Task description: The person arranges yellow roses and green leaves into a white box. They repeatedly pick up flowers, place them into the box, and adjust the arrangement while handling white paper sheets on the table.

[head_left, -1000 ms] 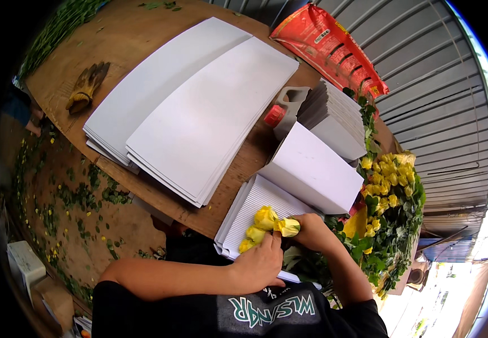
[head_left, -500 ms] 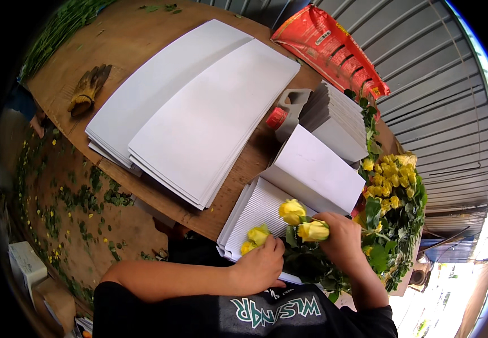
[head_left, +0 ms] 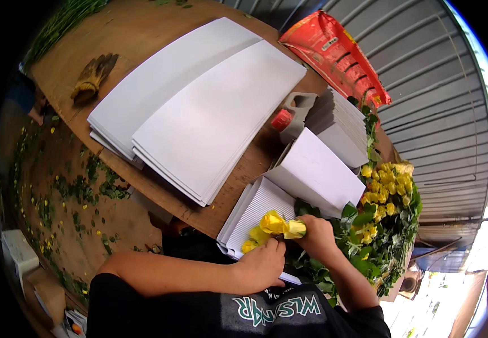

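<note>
Two bare hands are meeting at a few yellow roses point(head_left: 273, 222) over the corrugated white stack point(head_left: 267, 196).
At the stack's right edge, the right hand point(head_left: 315, 235) is clamping its fingers around the roses just below a bloom, whose head is pointing left from the fingertips. At the stack's near edge, the left hand point(head_left: 261, 263) is curling, its fingers resting just beside the lower flower heads; whether they are gripping cannot be told. Green leaves point(head_left: 362, 218) are spreading to the stack's right, a folded white card point(head_left: 324, 172) is standing just behind it, and smooth white boards point(head_left: 218, 118) are lying beyond its left side on the desk point(head_left: 254, 156).
</note>
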`<state>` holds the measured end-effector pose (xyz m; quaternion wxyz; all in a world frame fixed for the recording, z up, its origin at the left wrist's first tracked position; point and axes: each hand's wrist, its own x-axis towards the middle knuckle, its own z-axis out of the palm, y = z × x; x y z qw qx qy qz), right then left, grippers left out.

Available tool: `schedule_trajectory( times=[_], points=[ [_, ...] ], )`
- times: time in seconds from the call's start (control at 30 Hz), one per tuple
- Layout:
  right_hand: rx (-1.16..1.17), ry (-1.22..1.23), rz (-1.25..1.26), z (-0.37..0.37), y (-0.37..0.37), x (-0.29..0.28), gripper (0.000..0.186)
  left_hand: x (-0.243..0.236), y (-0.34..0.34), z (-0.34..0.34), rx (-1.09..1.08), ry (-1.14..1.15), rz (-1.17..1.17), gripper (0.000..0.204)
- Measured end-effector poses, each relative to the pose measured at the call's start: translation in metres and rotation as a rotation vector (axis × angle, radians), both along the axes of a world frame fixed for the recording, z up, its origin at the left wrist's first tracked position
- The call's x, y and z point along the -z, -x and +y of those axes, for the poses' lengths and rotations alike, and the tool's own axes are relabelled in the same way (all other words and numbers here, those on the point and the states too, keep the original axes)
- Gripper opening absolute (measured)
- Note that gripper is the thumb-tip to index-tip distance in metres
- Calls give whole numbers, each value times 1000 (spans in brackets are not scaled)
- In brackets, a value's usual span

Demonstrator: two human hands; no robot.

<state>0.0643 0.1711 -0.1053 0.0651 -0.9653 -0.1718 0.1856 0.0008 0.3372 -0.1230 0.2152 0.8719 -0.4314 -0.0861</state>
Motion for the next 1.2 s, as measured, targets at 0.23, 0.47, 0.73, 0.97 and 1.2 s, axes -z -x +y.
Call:
schedule_trajectory(
  times=[0.23, 0.47, 0.73, 0.97, 1.2],
  points=[
    [-43, 128, 233, 10, -22, 1, 26, 1, 2, 4, -84, 83, -35, 68],
    [134, -436, 339, -16, -25, -17, 24, 1, -3, 1, -87, 70, -17, 68],
    [181, -427, -444, 12, 3, -9, 11, -1, -7, -1, -86, 137, 60, 76],
    [-6, -320, -538, 7, 4, 27, 12, -6, -12, -3, -132, 71, 109, 66],
    [0, -390, -396, -6, 2, 35, 10, -6, -29, -1, 81, 29, 23, 21]
  ],
)
